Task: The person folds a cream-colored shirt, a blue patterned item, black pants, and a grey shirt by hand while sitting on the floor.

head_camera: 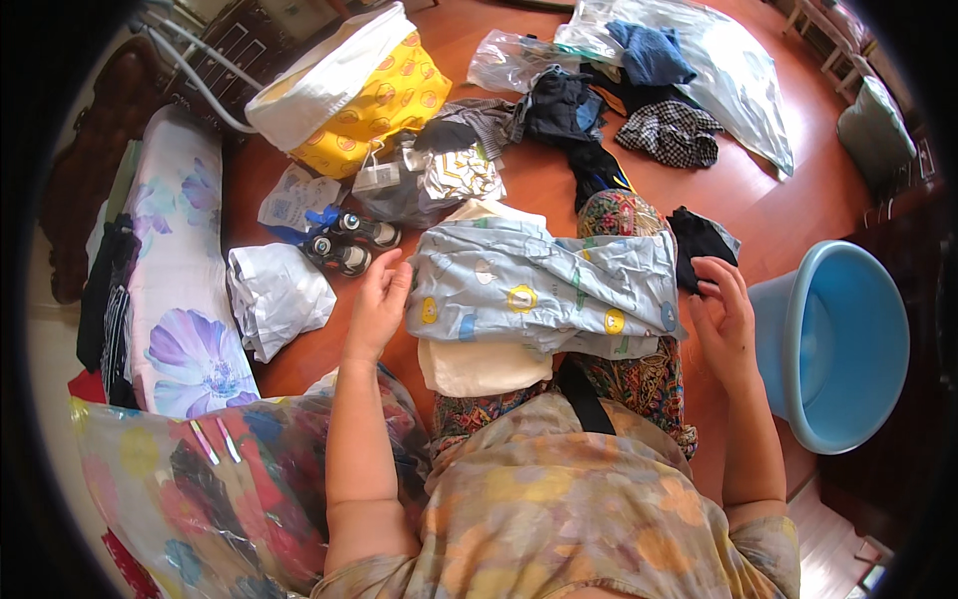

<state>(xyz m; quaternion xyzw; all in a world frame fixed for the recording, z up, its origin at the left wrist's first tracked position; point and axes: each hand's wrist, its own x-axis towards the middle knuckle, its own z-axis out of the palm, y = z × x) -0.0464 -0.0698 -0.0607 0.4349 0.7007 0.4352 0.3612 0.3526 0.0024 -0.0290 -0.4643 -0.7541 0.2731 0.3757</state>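
Across my lap lies a light blue cloth printed with cartoon animals (509, 284), rumpled and partly folded. A cream cloth (486, 367) shows beneath it, over patterned trousers (651, 382). My left hand (383, 299) is raised at the printed cloth's left edge, fingers loosely spread, holding nothing. Off the cloth's right edge, my right hand (722, 322) stands with curved, parted fingers and nothing in it. A black garment (700, 243) rests on the floor just beyond my right hand. Small sandals (340, 251) and a white bundled cloth (278, 296) lie to the left.
A light blue plastic tub (853, 352) stands right. Ahead are a yellow and white fabric basket (374, 90), dark clothes (561, 105), a checked garment (670, 133) and clear plastic bags (733, 75). A floral padded board (179, 284) and a filled transparent bag (224, 487) are left.
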